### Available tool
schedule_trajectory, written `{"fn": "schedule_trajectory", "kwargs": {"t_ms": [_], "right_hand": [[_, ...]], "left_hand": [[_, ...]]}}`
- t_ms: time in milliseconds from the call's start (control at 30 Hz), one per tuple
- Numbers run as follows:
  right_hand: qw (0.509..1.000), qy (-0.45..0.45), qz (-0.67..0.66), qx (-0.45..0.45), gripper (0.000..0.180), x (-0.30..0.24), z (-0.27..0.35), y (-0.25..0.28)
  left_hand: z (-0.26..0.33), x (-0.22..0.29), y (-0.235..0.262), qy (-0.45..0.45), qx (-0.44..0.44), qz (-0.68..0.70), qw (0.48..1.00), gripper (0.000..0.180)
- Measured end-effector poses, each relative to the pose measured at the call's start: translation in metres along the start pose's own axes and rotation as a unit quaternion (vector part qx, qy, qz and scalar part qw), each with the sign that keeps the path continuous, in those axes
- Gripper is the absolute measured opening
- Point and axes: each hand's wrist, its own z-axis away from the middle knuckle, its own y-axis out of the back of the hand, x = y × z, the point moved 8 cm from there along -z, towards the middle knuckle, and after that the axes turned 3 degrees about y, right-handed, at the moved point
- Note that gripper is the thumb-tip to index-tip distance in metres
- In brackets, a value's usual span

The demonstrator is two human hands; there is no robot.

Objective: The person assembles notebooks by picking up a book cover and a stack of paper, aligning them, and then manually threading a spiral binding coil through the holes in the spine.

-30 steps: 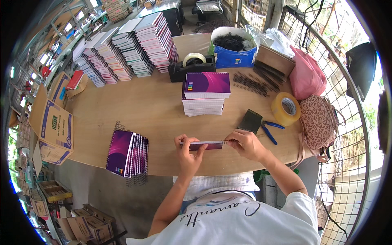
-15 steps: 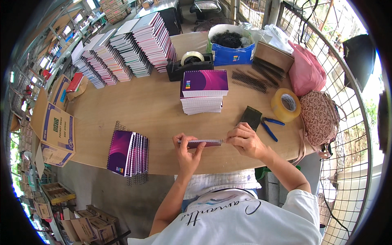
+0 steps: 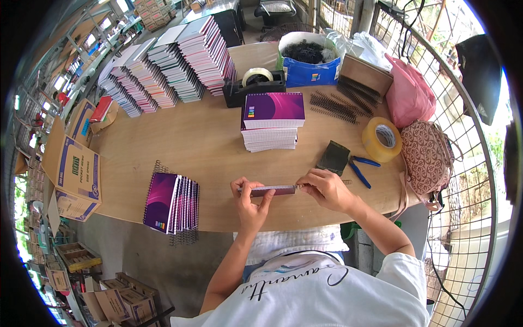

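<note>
My left hand (image 3: 252, 206) grips a small notepad (image 3: 272, 190), held nearly edge-on above the table's near side, thumb on the front. At the notepad's right end, the fingers of my right hand (image 3: 328, 191) pinch a thin spiral binding coil (image 3: 298, 187); most of it is hidden by the hand. A short bit of coil (image 3: 347, 182) shows past the right knuckles. Just beyond lie a dark green block (image 3: 334, 157) and blue-handled pliers (image 3: 360, 172). A stack of purple notepads (image 3: 272, 117) stands farther back. Coil-bound purple notebooks (image 3: 170, 204) lie in a row at left.
Behind stand a black tape dispenser (image 3: 254, 90), a blue box of coils (image 3: 310, 73) and loose coils (image 3: 335, 106). Tall notepad stacks (image 3: 204, 54) fill the back left. Clear tape (image 3: 381, 140), a patterned bag (image 3: 427, 155) and a pink bag (image 3: 408, 92) sit right; a carton (image 3: 76, 174) left.
My right hand has lowered slightly and turned at the notepad's right end, and a bit of coil now shows beyond its knuckles. My left hand and the notepad have barely moved.
</note>
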Motion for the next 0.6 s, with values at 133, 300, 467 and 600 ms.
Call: {"fn": "schedule_trajectory", "kwargs": {"t_ms": [133, 300, 467, 600], "right_hand": [[0.995, -0.057, -0.074, 0.017, 0.014, 0.007, 0.002, -0.001], [0.997, -0.069, -0.037, 0.016, 0.020, -0.006, -0.004, 0.000], [0.996, -0.063, 0.039, -0.041, 0.017, -0.005, -0.002, -0.015], [0.979, 0.072, 0.188, -0.009, 0.023, -0.018, -0.002, -0.020]], "left_hand": [[0.000, 0.000, 0.000, 0.003, 0.000, 0.011, 1.000, 0.035], [0.001, -0.004, -0.003, 0.001, -0.009, 0.010, 1.000, 0.036], [0.002, -0.004, -0.003, -0.010, -0.013, -0.006, 1.000, 0.039], [0.003, -0.003, -0.004, -0.013, -0.013, 0.002, 1.000, 0.039]]}}
